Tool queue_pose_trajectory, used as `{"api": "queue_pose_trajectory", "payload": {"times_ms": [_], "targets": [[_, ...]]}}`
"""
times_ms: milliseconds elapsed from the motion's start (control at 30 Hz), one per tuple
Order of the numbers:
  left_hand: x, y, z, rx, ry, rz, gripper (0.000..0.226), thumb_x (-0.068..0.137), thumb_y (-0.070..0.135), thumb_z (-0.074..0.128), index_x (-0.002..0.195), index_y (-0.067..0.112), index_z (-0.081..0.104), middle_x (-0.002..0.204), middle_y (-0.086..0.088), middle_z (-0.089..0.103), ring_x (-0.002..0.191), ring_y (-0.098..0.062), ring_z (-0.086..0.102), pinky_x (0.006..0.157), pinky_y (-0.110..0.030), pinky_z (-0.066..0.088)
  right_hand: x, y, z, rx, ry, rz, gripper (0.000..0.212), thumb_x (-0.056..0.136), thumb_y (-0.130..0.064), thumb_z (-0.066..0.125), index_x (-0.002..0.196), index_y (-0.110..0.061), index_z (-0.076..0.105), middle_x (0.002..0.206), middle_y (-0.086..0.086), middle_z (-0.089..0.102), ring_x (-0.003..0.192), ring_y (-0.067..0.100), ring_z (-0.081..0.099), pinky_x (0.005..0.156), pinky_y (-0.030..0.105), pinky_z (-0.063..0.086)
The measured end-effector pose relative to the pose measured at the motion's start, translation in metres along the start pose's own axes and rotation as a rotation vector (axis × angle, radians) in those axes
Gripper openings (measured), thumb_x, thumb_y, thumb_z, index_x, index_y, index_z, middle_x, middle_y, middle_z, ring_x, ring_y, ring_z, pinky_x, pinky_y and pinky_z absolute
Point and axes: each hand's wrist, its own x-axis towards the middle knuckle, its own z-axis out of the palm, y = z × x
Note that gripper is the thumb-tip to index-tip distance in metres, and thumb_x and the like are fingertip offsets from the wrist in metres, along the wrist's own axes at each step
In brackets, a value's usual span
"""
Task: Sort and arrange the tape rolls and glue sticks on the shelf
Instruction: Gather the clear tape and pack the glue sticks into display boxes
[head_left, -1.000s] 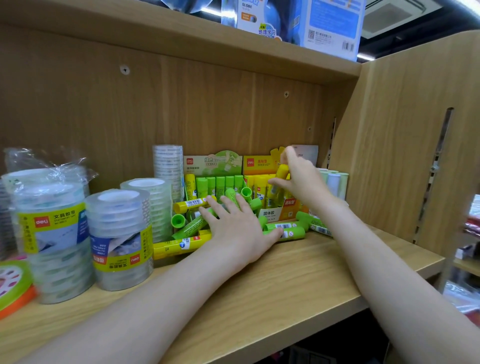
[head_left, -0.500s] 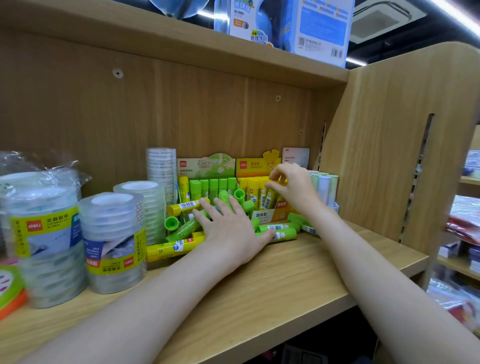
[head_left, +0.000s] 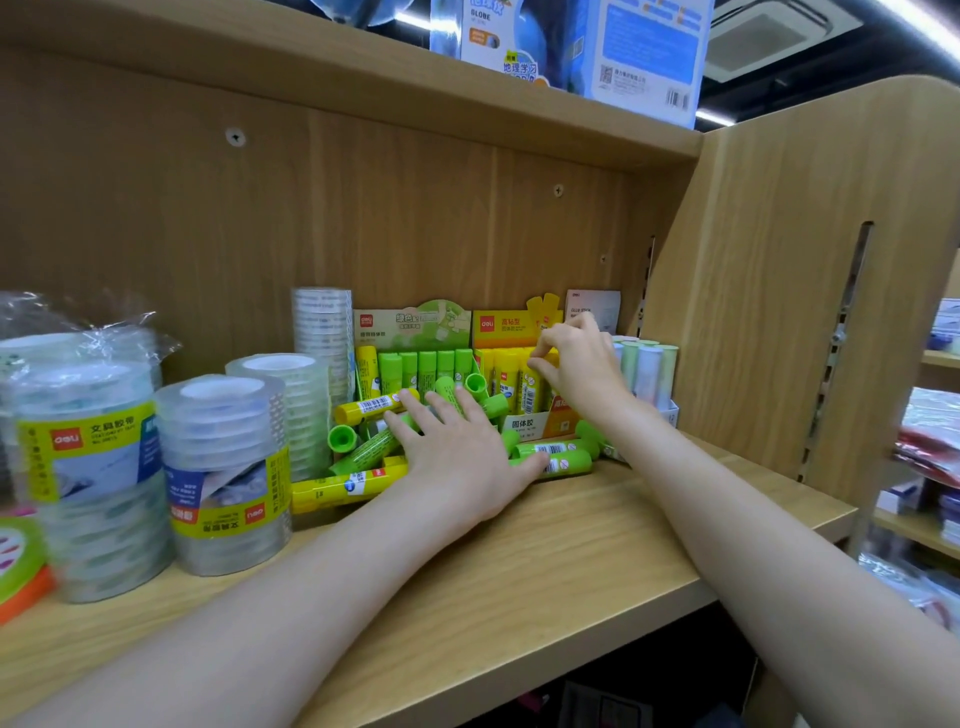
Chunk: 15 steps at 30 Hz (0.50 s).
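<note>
At frame centre, the green display box (head_left: 410, 327) holds upright green glue sticks (head_left: 427, 366) plus 1 yellow stick. Just right, the yellow display box (head_left: 501, 326) holds upright yellow glue sticks (head_left: 511, 376). The right hand (head_left: 582, 364) reaches into it, fingers curled; whether they pinch a stick cannot be told. The left hand (head_left: 462, 457) lies flat, fingers spread, on loose glue sticks (head_left: 358, 486). Wrapped tape rolls (head_left: 223, 467) stand at left on the wooden shelf (head_left: 571, 561). Shop shelving is visible at right.
</note>
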Motion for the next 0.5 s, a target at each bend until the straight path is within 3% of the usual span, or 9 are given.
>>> {"api": "queue_pose_trajectory", "payload": {"times_ms": [100,200,300,367,433,500], "targets": [[0.0,0.0,0.0,-0.002,0.008,0.002,0.107,0.08,0.078,0.025,0.147,0.002,-0.008,0.153,-0.027,0.0,0.138,-0.051,-0.008,0.109,-0.062,0.001,-0.003,0.003,0.005,-0.068,0.027,-0.068,0.024,0.091,-0.023,0.058,0.111,-0.011,0.062,0.122,0.004,0.053,0.121,0.023,0.036,0.099,0.038,0.028],[0.001,0.0,0.001,-0.003,0.019,0.005,0.105,0.081,0.078,0.025,0.147,0.003,-0.007,0.154,-0.026,0.0,0.138,-0.051,-0.007,0.109,-0.063,0.002,-0.002,-0.001,0.004,0.194,0.061,-0.242,0.032,0.085,-0.017,0.065,0.117,-0.013,0.061,0.124,0.004,0.054,0.117,0.021,0.043,0.096,0.029,0.034],[0.002,0.0,0.002,-0.001,0.014,0.001,0.106,0.08,0.078,0.025,0.147,0.003,-0.006,0.154,-0.025,-0.001,0.138,-0.051,-0.008,0.108,-0.063,0.001,-0.002,-0.013,0.004,0.254,-0.225,-0.316,0.037,0.085,-0.015,0.067,0.121,-0.014,0.06,0.12,-0.001,0.061,0.111,0.015,0.048,0.081,0.009,0.03],[0.002,-0.001,0.002,0.011,0.011,-0.005,0.106,0.08,0.078,0.025,0.148,0.002,-0.006,0.154,-0.025,0.0,0.138,-0.051,-0.007,0.109,-0.063,0.001,-0.004,-0.015,0.01,0.239,-0.297,-0.311,0.036,0.084,-0.013,0.066,0.12,-0.013,0.061,0.117,0.0,0.063,0.106,0.012,0.052,0.074,0.002,0.032],[0.001,0.0,-0.001,0.042,0.007,-0.01,0.104,0.081,0.077,0.025,0.148,0.002,-0.003,0.154,-0.026,0.001,0.138,-0.05,-0.005,0.109,-0.062,0.001,-0.005,-0.016,0.012,0.309,-0.26,-0.268,0.03,0.086,-0.012,0.064,0.115,-0.011,0.061,0.112,0.002,0.063,0.101,0.011,0.054,0.07,0.002,0.035],[-0.003,0.002,-0.006,0.122,0.009,0.009,0.1,0.083,0.076,0.025,0.148,0.002,0.005,0.154,-0.025,0.004,0.139,-0.049,0.001,0.109,-0.063,-0.001,-0.005,-0.019,0.007,0.5,-0.223,-0.137,0.023,0.09,-0.013,0.059,0.113,-0.009,0.056,0.11,0.003,0.061,0.099,0.011,0.054,0.075,0.013,0.041]]}}
